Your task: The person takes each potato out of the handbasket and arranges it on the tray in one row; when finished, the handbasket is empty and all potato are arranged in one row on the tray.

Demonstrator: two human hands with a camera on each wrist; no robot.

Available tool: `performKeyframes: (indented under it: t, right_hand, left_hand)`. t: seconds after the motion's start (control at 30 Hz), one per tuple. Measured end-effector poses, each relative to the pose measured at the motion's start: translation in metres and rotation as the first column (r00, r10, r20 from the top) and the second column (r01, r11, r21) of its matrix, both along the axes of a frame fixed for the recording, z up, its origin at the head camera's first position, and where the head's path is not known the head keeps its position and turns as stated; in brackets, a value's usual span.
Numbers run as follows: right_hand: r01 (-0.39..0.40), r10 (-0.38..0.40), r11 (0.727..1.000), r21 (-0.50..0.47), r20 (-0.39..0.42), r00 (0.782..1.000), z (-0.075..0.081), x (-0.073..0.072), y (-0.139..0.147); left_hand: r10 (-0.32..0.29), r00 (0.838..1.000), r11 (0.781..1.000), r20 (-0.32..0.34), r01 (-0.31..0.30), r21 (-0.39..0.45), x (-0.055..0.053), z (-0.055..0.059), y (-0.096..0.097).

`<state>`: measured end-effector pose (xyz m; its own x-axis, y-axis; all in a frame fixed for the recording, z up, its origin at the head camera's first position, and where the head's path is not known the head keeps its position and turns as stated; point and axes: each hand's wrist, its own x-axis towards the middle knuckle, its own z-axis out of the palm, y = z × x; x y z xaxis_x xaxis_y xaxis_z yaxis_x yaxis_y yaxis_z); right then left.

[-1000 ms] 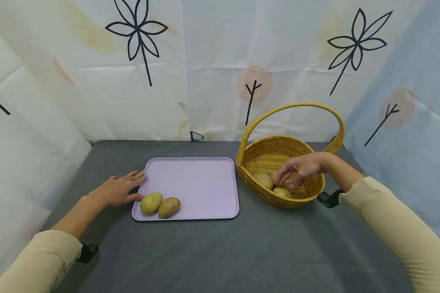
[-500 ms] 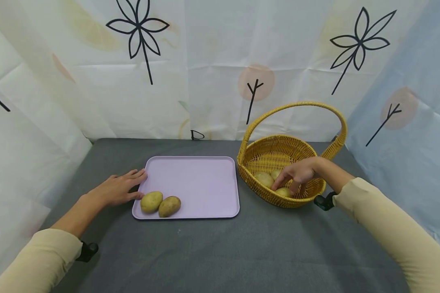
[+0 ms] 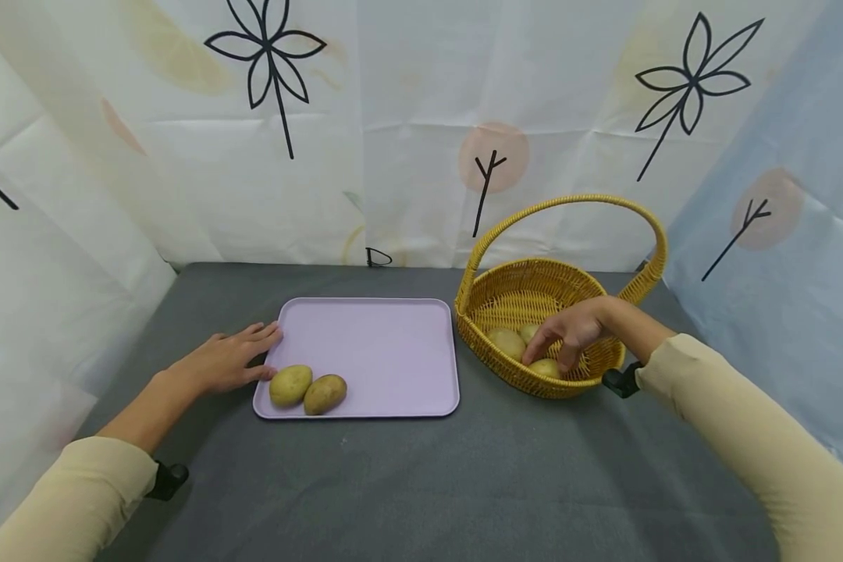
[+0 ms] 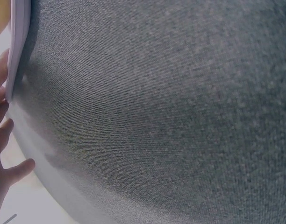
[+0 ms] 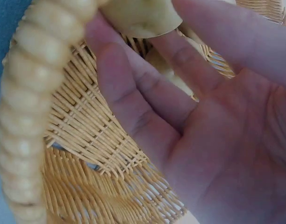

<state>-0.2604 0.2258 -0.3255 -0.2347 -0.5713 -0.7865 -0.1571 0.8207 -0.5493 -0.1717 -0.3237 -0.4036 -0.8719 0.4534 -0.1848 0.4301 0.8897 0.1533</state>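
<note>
My right hand (image 3: 572, 332) reaches down into the yellow wicker basket (image 3: 534, 269). Its thumb and fingers pinch a pale potato (image 3: 545, 368) near the front rim; the right wrist view shows that potato (image 5: 143, 16) between thumb and fingers at the top. Two other potatoes lie beside it: one potato (image 3: 507, 343) to the left, and a partly hidden potato (image 3: 528, 332) behind. My left hand (image 3: 228, 361) rests with fairly straight fingers at the left edge of the lilac tray (image 3: 386, 351). Near its thumb, a yellowish potato (image 3: 290, 385) and a browner potato (image 3: 325, 394) sit side by side on the tray.
The basket's tall arched handle (image 3: 569, 201) rises above the right forearm. A dark grey cloth (image 3: 393, 484) covers the table. White patterned curtains (image 3: 407, 156) stand behind and at the left, with a bluish one (image 3: 801, 234) at the right.
My right hand has lowered slightly in the basket, its fingers closing around the front potato. The left hand stays at the tray's edge. The head view has shifted a little.
</note>
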Motion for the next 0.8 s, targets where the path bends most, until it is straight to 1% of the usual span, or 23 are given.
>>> performKeyframes:
  t: [0.13,0.33,0.43,0.63,0.8]
  right_hand:
    - [-0.044,0.044,0.999,0.011,-0.046,0.998,0.001,0.001,-0.001]
    - [-0.091,0.093,0.996,0.024,-0.092,0.991,0.001,0.003,-0.005]
    - [-0.089,0.090,0.996,0.023,-0.092,0.992,0.002,0.004,-0.005]
    - [-0.049,0.050,0.999,0.014,-0.073,0.996,0.002,0.008,-0.005]
    - [-0.050,0.050,0.999,0.011,-0.037,0.998,0.009,0.011,-0.005]
  left_hand:
    - [0.002,1.000,1.000,0.001,-0.002,0.000,0.001,0.002,0.000]
    - [0.011,1.000,1.000,0.010,-0.011,0.004,0.000,0.001,0.000]
    - [0.010,1.000,1.000,0.007,-0.010,0.000,0.000,0.000,-0.001]
    - [-0.001,1.000,1.000,0.000,0.001,-0.003,0.000,0.001,-0.001]
    - [-0.002,1.000,1.000,-0.003,0.002,0.001,0.001,0.001,-0.001]
